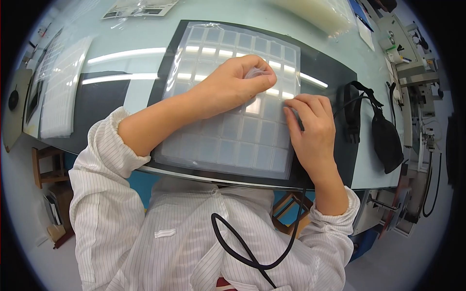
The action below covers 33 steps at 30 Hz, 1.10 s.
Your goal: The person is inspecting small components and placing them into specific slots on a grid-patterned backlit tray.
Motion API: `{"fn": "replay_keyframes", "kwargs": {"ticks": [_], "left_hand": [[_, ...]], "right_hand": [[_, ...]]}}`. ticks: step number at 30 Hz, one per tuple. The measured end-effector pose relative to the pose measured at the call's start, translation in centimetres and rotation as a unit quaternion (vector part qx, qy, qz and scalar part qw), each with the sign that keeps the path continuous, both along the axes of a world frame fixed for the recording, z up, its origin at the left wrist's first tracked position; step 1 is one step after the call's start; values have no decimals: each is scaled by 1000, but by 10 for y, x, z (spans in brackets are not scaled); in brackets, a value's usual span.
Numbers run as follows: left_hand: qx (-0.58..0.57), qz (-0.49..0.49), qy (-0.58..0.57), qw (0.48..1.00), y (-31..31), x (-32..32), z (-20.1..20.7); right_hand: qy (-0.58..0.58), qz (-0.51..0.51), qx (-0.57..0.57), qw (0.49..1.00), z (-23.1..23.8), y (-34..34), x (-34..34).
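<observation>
A clear plastic sheet with a grid of rectangular pockets lies flat before me on a black mat. Above its middle, my left hand is closed, thumb and forefinger pinching a small crumpled piece of clear film. My right hand rests at the sheet's right edge, its fingers bent and the thumb a little apart from them. Nothing shows between the right fingers. Ceiling lights glare across the pockets.
The black mat covers the table's near part. At left is a stack of clear pocketed sheets; at far right, a roll of translucent plastic. A black pouch with a strap lies right. A black cable hangs across my lap.
</observation>
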<state>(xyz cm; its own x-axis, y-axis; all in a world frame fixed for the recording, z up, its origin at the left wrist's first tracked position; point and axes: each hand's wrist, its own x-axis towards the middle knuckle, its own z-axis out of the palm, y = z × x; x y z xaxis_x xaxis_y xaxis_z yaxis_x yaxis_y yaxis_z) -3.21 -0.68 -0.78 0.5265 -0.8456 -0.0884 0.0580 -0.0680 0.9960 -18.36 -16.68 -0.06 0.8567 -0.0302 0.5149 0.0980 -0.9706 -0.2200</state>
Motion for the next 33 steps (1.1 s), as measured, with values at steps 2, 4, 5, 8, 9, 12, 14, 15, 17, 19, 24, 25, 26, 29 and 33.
{"fn": "replay_keyframes", "kwargs": {"ticks": [2, 4, 5, 8, 9, 12, 14, 15, 17, 19, 24, 25, 26, 29, 33], "left_hand": [[-4, 1, -12, 1000, -1, 0, 0], [-6, 2, -23, 1000, 1, 1, 2], [-6, -20, -78, 997, 2, 1, 3], [-2, -82, -141, 987, 6, -9, 12], [2, -126, -151, 980, 6, -13, 14], [-67, -140, -185, 970, 2, -17, 3], [-33, -116, -135, 983, 7, -14, 4], [4, -91, -87, 992, 8, -12, 6], [6, -78, -41, 996, 10, -10, 5], [-8, -61, 7, 998, 9, -8, 4], [-11, -61, 10, 998, 9, -8, 1], [-9, -60, 21, 998, 9, -8, 1], [-8, -60, 22, 998, 8, -8, 2], [7, -71, 2, 997, 8, -9, 2], [10, -71, -4, 997, 8, -9, 4]], "right_hand": [[7, 3, -12, 1000, 1, -1, -1], [14, 6, -23, 1000, 4, -3, -1], [22, 20, 15, 999, 6, -4, -1], [57, 66, 200, 976, 20, 0, -9], [82, 90, 345, 931, 24, 2, -13], [41, 71, 365, 927, 24, 12, -12], [57, 36, 295, 953, 22, 14, -20], [71, 3, 226, 972, 20, 13, -25], [63, -1, 109, 992, 11, 14, -32], [57, -7, 74, 996, 6, 18, -36], [65, 22, 61, 996, 6, 16, -39], [66, 20, 61, 996, 6, 17, -37], [49, 2, 44, 998, 5, 20, -35], [32, -6, 7, 999, 0, 17, -37], [35, 11, -1, 999, -2, 13, -40]]}}
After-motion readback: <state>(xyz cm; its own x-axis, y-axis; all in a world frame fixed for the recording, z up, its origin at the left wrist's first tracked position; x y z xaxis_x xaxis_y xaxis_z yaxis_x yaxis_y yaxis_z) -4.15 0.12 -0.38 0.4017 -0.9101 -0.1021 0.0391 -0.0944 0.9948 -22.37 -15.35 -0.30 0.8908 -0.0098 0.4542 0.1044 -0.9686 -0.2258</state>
